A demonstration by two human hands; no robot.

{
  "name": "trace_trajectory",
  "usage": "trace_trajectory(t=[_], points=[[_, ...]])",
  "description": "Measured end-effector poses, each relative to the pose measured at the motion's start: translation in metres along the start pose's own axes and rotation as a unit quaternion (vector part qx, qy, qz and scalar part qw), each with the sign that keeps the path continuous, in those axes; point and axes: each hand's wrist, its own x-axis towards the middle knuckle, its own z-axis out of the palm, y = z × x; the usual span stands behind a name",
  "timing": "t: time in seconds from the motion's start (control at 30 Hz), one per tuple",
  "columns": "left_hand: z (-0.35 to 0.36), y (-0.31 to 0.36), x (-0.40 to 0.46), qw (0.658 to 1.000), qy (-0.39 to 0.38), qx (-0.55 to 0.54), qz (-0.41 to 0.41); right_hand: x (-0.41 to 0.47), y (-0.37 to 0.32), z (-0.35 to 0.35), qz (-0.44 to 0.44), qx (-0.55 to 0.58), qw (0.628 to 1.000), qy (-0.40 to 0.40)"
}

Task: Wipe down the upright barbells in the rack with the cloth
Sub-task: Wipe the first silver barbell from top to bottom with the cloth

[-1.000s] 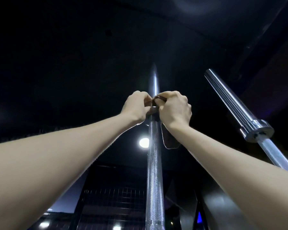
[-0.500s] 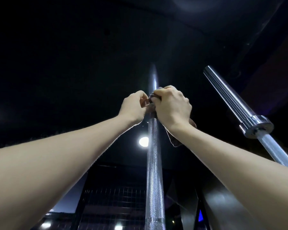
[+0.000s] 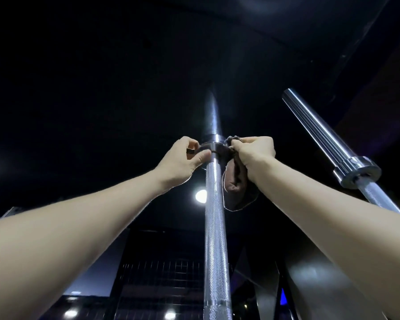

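I look up along a chrome upright barbell (image 3: 214,227) with a knurled shaft that rises through the middle of the view. A dark cloth (image 3: 237,188) is looped round the bar at its collar. My left hand (image 3: 185,161) pinches one end of the cloth on the bar's left side. My right hand (image 3: 255,152) grips the other end on the right, and the loose part hangs below that hand. The bar's smooth sleeve continues above both hands into the dark.
A second barbell (image 3: 333,144) leans up at the right, its collar at about my wrist height. A round ceiling light (image 3: 201,196) glows behind the middle bar. Dark rack panels (image 3: 162,273) stand below, and the ceiling is black.
My hands have drawn apart to either side of the bar and sit a little higher, now at the collar. The cloth is stretched round the bar between them.
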Motion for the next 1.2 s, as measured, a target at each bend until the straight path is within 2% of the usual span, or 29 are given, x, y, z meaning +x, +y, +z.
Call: trace_trajectory(t=[0.1,0.2,0.3,0.37,0.43,0.57,0.7,0.77,0.83,0.93,1.0,1.1,1.2], points=[[-0.002,0.017,0.011,0.987,0.036,0.147,0.062,-0.011,-0.014,-0.006,-0.068,-0.098,0.993,-0.011],[0.002,0.034,0.019,0.966,0.034,0.237,0.093,-0.025,-0.03,-0.001,-0.181,-0.242,0.953,-0.022],[-0.001,0.033,0.021,0.967,0.057,0.242,0.055,-0.029,-0.035,0.008,-0.274,-0.334,0.902,-0.014],[-0.002,0.027,0.021,0.975,0.058,0.213,0.04,-0.029,-0.034,0.013,-0.292,-0.359,0.887,-0.01],[-0.002,0.024,0.022,0.982,0.06,0.176,0.037,-0.027,-0.033,0.013,-0.268,-0.335,0.903,-0.005],[-0.001,0.021,0.021,0.985,0.073,0.15,0.051,-0.018,-0.021,0.003,-0.126,-0.179,0.976,-0.001],[0.0,0.016,0.017,0.985,0.083,0.142,0.051,-0.014,-0.003,-0.003,-0.026,-0.063,0.998,-0.005],[0.002,0.014,0.016,0.985,0.083,0.142,0.052,-0.014,-0.004,-0.003,-0.037,-0.093,0.995,-0.002],[0.005,0.013,0.015,0.986,0.078,0.139,0.053,-0.018,-0.01,-0.002,-0.087,-0.173,0.981,-0.001],[0.006,0.012,0.014,0.99,0.064,0.12,0.042,-0.03,-0.019,0.004,-0.226,-0.326,0.918,0.007],[0.005,0.013,0.015,0.992,0.064,0.104,0.037,-0.034,-0.021,0.008,-0.287,-0.369,0.884,0.026],[0.003,0.013,0.014,0.995,0.078,0.046,0.034,-0.033,-0.019,0.007,-0.294,-0.334,0.894,0.045],[0.005,0.01,0.013,0.996,0.084,-0.007,0.022,-0.03,-0.012,0.001,-0.242,-0.234,0.941,0.035]])
